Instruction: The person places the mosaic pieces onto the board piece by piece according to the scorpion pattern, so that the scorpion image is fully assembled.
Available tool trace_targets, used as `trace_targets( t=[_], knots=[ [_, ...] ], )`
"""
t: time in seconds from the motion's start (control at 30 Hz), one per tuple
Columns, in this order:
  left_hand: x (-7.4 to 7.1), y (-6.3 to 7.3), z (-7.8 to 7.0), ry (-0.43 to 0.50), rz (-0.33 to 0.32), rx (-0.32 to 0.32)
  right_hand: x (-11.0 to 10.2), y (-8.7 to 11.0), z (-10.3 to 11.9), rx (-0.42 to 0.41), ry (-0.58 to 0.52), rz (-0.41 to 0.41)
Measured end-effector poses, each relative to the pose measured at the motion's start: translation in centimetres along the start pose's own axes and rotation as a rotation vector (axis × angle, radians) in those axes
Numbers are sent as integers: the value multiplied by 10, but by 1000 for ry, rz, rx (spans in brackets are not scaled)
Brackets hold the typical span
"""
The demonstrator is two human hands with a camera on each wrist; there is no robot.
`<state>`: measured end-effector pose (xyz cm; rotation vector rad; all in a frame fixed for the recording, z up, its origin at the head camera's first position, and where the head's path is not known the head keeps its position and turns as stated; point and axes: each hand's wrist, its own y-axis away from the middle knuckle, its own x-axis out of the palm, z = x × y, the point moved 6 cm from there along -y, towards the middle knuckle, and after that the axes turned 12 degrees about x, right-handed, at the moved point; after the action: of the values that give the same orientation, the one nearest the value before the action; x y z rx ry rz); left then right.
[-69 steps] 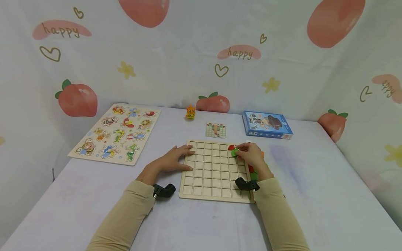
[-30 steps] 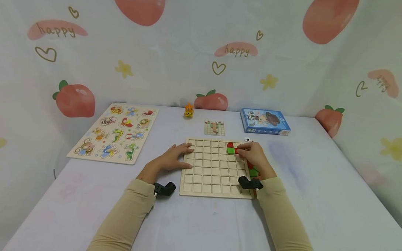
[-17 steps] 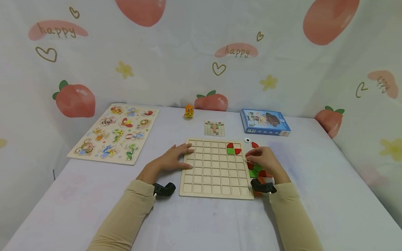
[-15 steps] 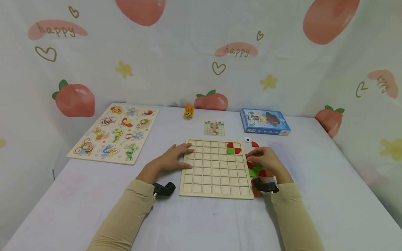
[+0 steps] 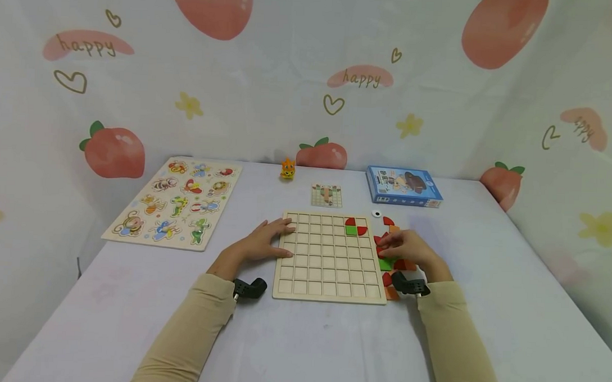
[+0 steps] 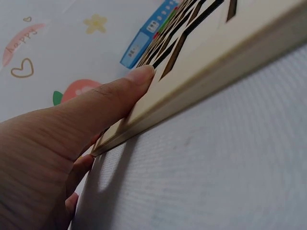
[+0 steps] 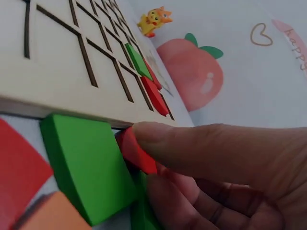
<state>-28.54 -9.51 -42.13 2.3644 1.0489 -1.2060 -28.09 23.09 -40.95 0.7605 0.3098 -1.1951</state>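
While the left hand (image 5: 256,243) rests loosely spread on the left edge of the grid board (image 5: 328,271), likely to steady it, the right hand's (image 5: 410,248) grip pinches a red piece (image 7: 135,152) just beside the opposite edge.

Free tabletop (image 5: 326,349) before board (image 5: 322,260); tiles (image 5: 386,265) crowd right side.

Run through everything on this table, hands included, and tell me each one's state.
Grid board: flat, mostly empty
Placed pieces: one green, two red, set in cells
Loose pieces: gathered off the board's right edge
Right hand: pinching a red piece
Left hand: thumb on the board's left edge
White eye piece: off the board, face up
Card: flat, picture up
Figurine: upright
Blue box: flat, looks closed
Animal puzzle: flat, pictures up
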Motion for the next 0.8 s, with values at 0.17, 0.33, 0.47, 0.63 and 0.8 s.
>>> trace_targets(
  t=[0.17,0.33,0.47,0.63,0.8],
  knots=[
    [0,1,0,4,0,-4,5,1,7,-75,50,-13],
    [-1,2,-1,1,-3,-4,6,4,13,-95,88,-26],
    [-1,2,-2,6,-8,-3,7,4,14,-83,99,-28],
    [0,1,-2,5,-8,-4,6,3,13,-74,85,-27],
    [-1,1,-2,6,-13,1,7,0,10,-48,22,-5]
  ],
)
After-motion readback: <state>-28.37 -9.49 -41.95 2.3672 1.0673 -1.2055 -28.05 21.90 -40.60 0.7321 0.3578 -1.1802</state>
